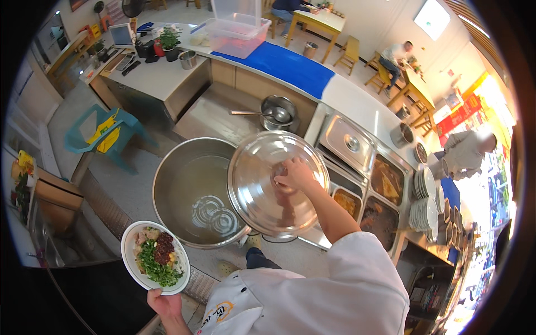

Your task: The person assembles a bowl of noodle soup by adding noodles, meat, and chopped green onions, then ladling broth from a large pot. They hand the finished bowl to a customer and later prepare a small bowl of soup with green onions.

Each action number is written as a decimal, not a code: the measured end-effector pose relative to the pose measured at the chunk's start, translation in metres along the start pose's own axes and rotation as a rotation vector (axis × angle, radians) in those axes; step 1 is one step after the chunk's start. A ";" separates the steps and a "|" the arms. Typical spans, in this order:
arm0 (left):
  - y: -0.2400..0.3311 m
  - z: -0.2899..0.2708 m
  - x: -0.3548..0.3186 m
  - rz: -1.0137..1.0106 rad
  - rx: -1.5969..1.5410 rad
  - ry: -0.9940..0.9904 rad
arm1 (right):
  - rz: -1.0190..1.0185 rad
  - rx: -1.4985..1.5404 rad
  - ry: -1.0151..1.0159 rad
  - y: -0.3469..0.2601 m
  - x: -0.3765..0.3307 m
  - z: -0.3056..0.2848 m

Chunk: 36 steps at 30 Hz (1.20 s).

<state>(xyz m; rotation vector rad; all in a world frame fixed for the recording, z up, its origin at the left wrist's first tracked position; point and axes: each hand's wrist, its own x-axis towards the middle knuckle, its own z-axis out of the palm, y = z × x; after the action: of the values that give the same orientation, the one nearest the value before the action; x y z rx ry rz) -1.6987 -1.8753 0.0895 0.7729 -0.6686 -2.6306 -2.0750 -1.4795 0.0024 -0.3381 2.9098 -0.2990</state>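
Fingers of the right hand (294,174) are closing on the knob of a steel lid (277,184), tilting it over the big stockpot's (192,192) right rim. Left hand (163,304) is gripping a white bowl (155,258) of herbs and meat, just below the stockpot.

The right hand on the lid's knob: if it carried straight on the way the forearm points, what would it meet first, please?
Probably the ladle in the small pot beyond the lid; the right hand points up-left, though depth is unclear.

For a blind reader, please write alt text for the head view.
A person's right hand holds a round steel lid by its knob beside a large pot of clear liquid, partly uncovered. The left hand holds a white bowl of greens and toppings.
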 end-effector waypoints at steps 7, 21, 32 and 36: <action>-0.036 0.052 0.029 0.115 -0.024 0.102 | 0.404 1.831 -0.046 -0.055 0.270 0.016; -0.033 0.040 0.049 0.145 0.012 0.222 | 0.772 2.418 0.298 -0.081 0.368 0.033; 0.068 -0.110 0.123 -0.187 0.031 -0.086 | 0.396 1.859 -0.349 -0.199 -0.110 -0.051; 0.091 -0.146 0.143 -0.297 0.103 -0.119 | 0.483 1.572 -0.454 -0.240 -0.196 -0.026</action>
<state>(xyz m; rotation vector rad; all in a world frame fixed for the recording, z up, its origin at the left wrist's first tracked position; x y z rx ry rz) -1.7152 -2.0615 -0.0325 0.8043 -0.7796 -2.9493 -1.8448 -1.6558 0.1138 0.4704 1.4959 -1.8154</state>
